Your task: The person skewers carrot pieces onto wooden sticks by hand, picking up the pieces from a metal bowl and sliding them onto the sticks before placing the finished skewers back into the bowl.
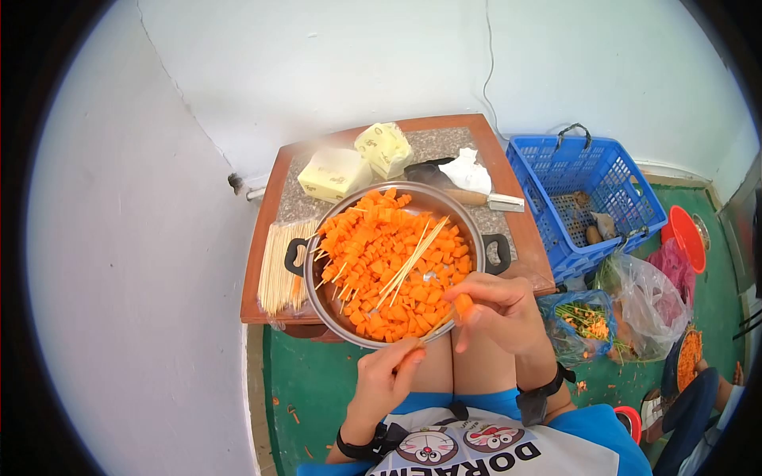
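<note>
My left hand point(382, 382) is closed in a pinch around the lower end of a thin wooden skewer point(438, 326), just below the pan's near rim. My right hand point(508, 314) pinches an orange carrot chunk point(463, 305) at the skewer's upper end. Both hands are over my lap, at the front right of a wide metal pan point(311, 296) with black handles. Cut carrot chunks point(386, 297) fill much of the pan. Several bare skewers point(414, 260) lie across them, and threaded carrot skewers point(349, 230) are piled on the left side.
On the small table point(529, 252) are a bundle of skewers point(279, 270), two yellow-patterned packs point(334, 174) and a knife point(505, 202). A blue crate point(548, 230) stands to the right, near plastic bags point(655, 297) and a red basin point(685, 238). Another person's leg point(689, 420) shows at lower right.
</note>
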Demonstrator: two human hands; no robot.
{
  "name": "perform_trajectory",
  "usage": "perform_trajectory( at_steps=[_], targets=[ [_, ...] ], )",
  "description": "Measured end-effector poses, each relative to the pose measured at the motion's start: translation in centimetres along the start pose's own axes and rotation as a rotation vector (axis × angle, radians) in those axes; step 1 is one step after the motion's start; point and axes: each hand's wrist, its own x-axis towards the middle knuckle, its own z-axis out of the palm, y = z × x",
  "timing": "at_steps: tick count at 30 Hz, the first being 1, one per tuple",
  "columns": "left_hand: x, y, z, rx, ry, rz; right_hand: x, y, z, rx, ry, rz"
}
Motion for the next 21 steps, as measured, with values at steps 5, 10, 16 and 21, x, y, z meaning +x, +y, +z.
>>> perform_trajectory(
  at_steps=[5,10,16,21],
  targets=[
    [0.2,0.3,-0.6,0.098,0.087,0.119,-0.5,0.8,0.0,0.042,0.011,-0.001],
    [0.4,-0.3,-2.9,-1.373,-0.584,-0.777,-0.3,1.0,-0.7,0.167,-0.168,-0.005],
    [0.8,1.0,0.1,0.138,0.066,0.088,-0.3,0.4,0.2,0.078,0.093,0.117],
    [0.4,1.0,-1.1,-0.584,-0.199,-0.379,-0.3,0.9,0.1,0.128,0.077,0.151]
  ],
)
